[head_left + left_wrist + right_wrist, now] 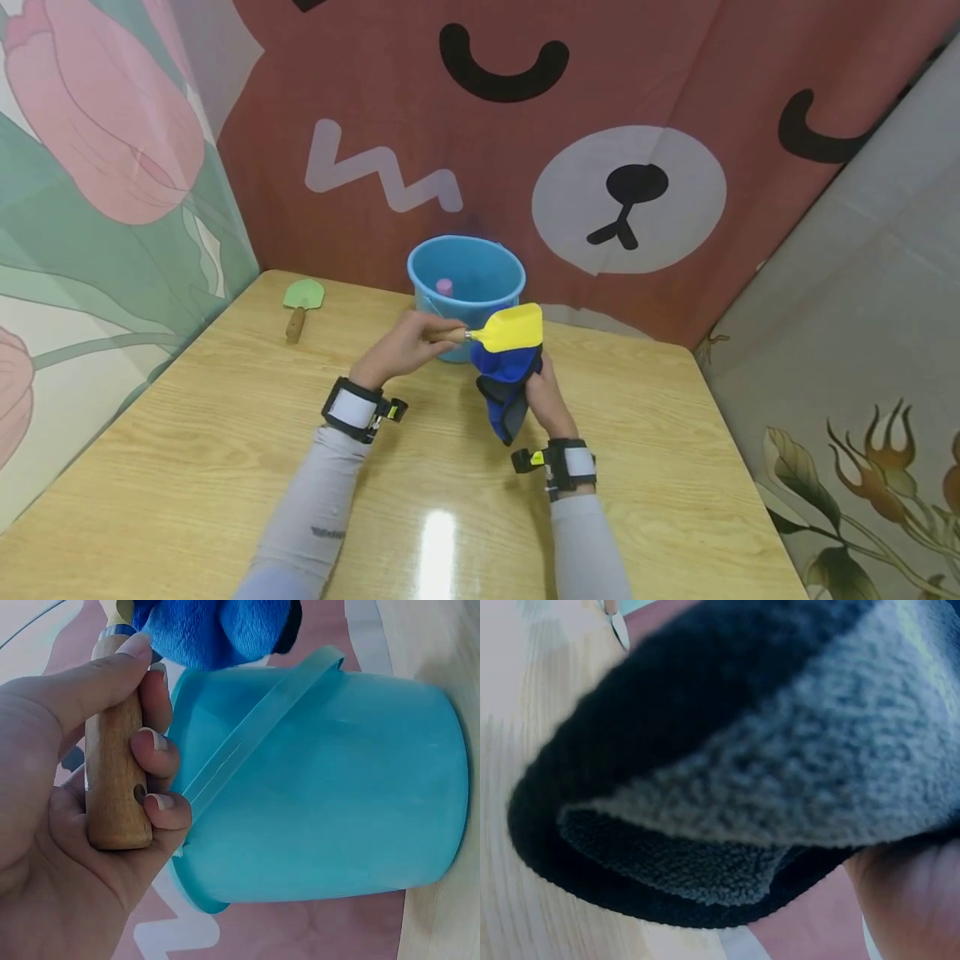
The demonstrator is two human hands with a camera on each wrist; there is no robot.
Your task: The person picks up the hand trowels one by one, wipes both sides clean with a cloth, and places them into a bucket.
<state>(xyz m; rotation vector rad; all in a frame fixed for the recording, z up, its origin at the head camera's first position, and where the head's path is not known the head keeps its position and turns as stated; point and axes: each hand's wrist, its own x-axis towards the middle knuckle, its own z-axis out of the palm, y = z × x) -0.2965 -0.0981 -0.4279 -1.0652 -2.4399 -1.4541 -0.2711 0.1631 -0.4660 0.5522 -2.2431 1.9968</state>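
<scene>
So here's what I'm looking at from my end. My left hand (406, 343) has its fingers curled round the wooden handle of a little toy shovel (504, 330), yellow blade pointing off to my right. The left wrist view shows that grip really clearly: thumb along the top of the handle (115, 780), three fingers wrapped round the front.

My right hand (545, 397) is holding a blue cloth (507, 379) bunched up just under the yellow blade. It looks like plush blue on one side with a grey-black fleecy lining. From the head view the cloth seems to be touching the underside of the blade, but I can't swear to it. The right wrist view is basically all fuzzy lining (765, 787) right up against the lens, with a bit of my palm in the bottom corner, so the fingers are gripping the cloth but I can't see exactly how they lie.

Right behind the shovel sits a blue bucket (466, 275) on the worktop (225, 450), upright, with something small and pink (444, 287) inside it. Its handle is folded down against the side in the left wrist view.

Over near the far left corner there's a second shovel with a green blade (301, 303), lying flat, well apart from both hands.
</scene>
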